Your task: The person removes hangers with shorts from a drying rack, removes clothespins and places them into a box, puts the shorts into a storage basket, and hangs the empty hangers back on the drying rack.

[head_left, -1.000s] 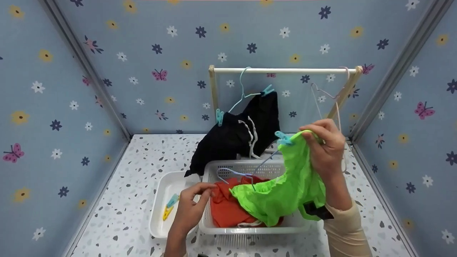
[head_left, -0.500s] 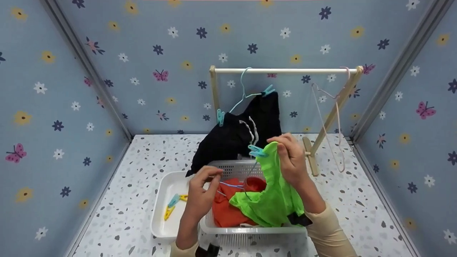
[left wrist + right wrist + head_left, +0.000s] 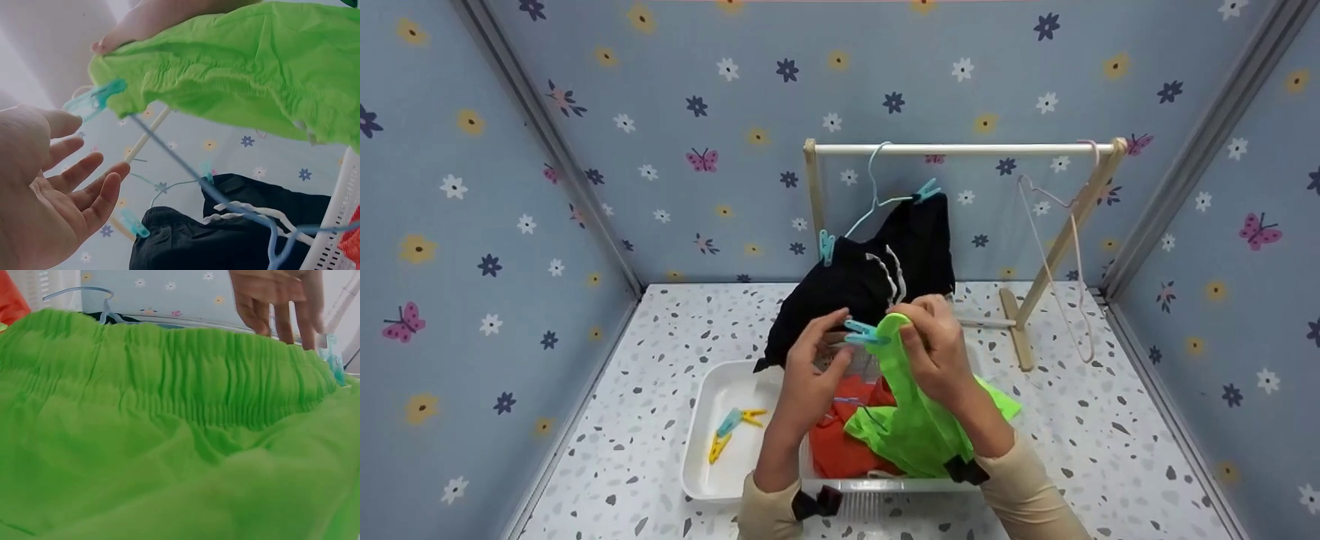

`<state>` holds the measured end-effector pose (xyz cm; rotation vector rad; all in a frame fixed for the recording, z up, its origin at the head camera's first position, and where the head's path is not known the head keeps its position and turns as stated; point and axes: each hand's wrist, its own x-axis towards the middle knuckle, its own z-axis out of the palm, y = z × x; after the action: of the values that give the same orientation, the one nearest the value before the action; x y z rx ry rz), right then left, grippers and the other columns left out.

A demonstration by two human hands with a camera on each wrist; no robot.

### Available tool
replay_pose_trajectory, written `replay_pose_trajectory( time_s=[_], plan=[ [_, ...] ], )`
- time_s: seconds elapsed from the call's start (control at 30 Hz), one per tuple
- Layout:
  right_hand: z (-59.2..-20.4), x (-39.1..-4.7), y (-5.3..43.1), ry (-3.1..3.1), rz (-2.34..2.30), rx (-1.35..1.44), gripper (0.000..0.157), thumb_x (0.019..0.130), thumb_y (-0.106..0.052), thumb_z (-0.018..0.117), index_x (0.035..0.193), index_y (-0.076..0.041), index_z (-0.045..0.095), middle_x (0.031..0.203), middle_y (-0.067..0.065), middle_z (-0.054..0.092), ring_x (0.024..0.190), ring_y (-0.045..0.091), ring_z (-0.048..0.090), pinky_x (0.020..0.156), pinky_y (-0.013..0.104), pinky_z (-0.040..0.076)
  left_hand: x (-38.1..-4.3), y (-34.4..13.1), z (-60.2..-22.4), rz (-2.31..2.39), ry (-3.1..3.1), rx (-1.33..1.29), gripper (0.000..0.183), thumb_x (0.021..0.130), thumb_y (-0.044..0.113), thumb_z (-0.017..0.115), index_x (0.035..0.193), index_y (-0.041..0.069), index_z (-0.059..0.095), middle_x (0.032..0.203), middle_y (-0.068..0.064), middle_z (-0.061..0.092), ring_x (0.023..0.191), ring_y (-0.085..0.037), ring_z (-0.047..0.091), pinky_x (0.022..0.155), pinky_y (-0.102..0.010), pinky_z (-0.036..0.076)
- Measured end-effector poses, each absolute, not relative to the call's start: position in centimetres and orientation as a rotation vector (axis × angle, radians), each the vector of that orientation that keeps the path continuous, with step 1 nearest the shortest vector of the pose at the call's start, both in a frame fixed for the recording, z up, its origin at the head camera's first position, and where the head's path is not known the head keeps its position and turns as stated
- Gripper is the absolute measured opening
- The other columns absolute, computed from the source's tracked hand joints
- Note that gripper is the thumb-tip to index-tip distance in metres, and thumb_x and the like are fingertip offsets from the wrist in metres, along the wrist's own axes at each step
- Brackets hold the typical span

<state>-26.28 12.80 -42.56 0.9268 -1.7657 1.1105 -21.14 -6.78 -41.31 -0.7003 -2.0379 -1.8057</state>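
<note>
My right hand (image 3: 934, 349) pinches the elastic waistband of bright green shorts (image 3: 911, 420) near one corner. A turquoise clothespin (image 3: 864, 332) is clipped on that corner, where a thin blue hanger (image 3: 185, 169) meets the waistband in the left wrist view. Close by, my left hand (image 3: 814, 367) has its fingers apart and loosely bent, its thumb beside the clothespin's handles; whether it touches is hard to tell. In the right wrist view, the gathered waistband (image 3: 185, 377) fills much of the picture. The lower part of the shorts lies over a white basket (image 3: 900, 485).
Orange-red clothing (image 3: 840, 446) lies in the basket. To its left, a white tray (image 3: 690, 472) holds yellow clothespins (image 3: 718, 448) and a turquoise one (image 3: 729, 422). Behind, black shorts (image 3: 840, 289) hang from a rack (image 3: 975, 149); a pink hanger (image 3: 1078, 247) hangs at its right end.
My right hand has brought the green shorts with the clothespin leftward and slightly down. My left hand has risen rightward to the clothespin, and its fingers no longer pinch.
</note>
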Motion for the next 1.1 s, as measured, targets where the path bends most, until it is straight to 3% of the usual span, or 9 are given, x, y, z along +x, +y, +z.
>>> replay_pose_trajectory(
  time_s=[0.27, 0.43, 0.6, 0.7, 0.83, 0.93, 1.1],
  plan=[
    [-43.4, -26.6, 12.2, -1.674, 0.927, 0.812, 0.032, 0.103, -0.031, 0.048, 0.095, -0.004, 0.064, 0.077, 0.004, 0.053, 0.066, 0.021, 0.046, 0.061, 0.032, 0.037, -21.7, -5.9, -41.0, -1.856, -1.943, -0.645, 0.018, 0.092, 0.001, 0.065, 0.109, -0.004, 0.064, 0.097, -0.008, 0.067, 0.083, -0.020, 0.063, 0.071, -0.029, 0.051],
    [-43.3, -26.8, 12.1, -1.593, 0.864, 0.709, 0.030, 0.102, -0.030, 0.052, 0.087, -0.004, 0.058, 0.070, 0.005, 0.049, 0.060, 0.022, 0.044, 0.054, 0.034, 0.036, -21.9, -5.5, -40.7, -1.794, -1.852, -0.749, 0.013, 0.091, -0.005, 0.063, 0.103, -0.006, 0.062, 0.094, -0.011, 0.065, 0.081, -0.028, 0.062, 0.073, -0.030, 0.052],
    [-43.5, -26.8, 12.0, -1.522, 0.854, 0.686, 0.031, 0.100, -0.027, 0.055, 0.080, -0.004, 0.059, 0.067, 0.005, 0.049, 0.056, 0.021, 0.040, 0.052, 0.032, 0.033, -22.0, -5.2, -40.9, -1.781, -1.809, -0.807, 0.008, 0.091, -0.008, 0.061, 0.099, -0.007, 0.059, 0.089, -0.015, 0.062, 0.072, -0.034, 0.059, 0.067, -0.029, 0.050],
    [-43.9, -26.7, 11.9, -1.523, 0.871, 0.698, 0.031, 0.100, -0.025, 0.056, 0.078, -0.004, 0.060, 0.067, 0.003, 0.050, 0.057, 0.020, 0.040, 0.053, 0.030, 0.033, -21.8, -5.2, -41.2, -1.783, -1.822, -0.780, 0.006, 0.091, -0.007, 0.061, 0.097, -0.006, 0.059, 0.087, -0.014, 0.062, 0.068, -0.026, 0.058, 0.062, -0.027, 0.048],
    [-44.3, -26.7, 11.8, -1.541, 0.897, 0.714, 0.029, 0.099, -0.024, 0.057, 0.079, -0.003, 0.061, 0.068, 0.002, 0.051, 0.058, 0.020, 0.041, 0.055, 0.029, 0.034, -21.7, -5.5, -41.7, -1.770, -1.827, -0.744, 0.006, 0.090, -0.007, 0.063, 0.096, -0.005, 0.061, 0.087, -0.014, 0.064, 0.068, -0.025, 0.060, 0.063, -0.026, 0.050],
    [-44.5, -26.7, 11.8, -1.532, 0.904, 0.717, 0.030, 0.099, -0.024, 0.057, 0.079, -0.003, 0.062, 0.067, 0.002, 0.051, 0.058, 0.020, 0.042, 0.055, 0.029, 0.034, -21.6, -5.7, -41.9, -1.761, -1.828, -0.737, 0.007, 0.089, -0.008, 0.064, 0.096, -0.005, 0.064, 0.086, -0.013, 0.066, 0.068, -0.028, 0.062, 0.064, -0.029, 0.053],
    [-44.7, -26.8, 11.8, -1.540, 0.905, 0.744, 0.028, 0.099, -0.022, 0.058, 0.079, -0.002, 0.062, 0.066, 0.001, 0.051, 0.057, 0.019, 0.041, 0.055, 0.030, 0.033, -21.7, -6.0, -42.1, -1.763, -1.808, -0.741, 0.007, 0.089, -0.009, 0.063, 0.094, -0.005, 0.066, 0.085, -0.013, 0.067, 0.069, -0.016, 0.063, 0.063, -0.035, 0.055]
  ],
)
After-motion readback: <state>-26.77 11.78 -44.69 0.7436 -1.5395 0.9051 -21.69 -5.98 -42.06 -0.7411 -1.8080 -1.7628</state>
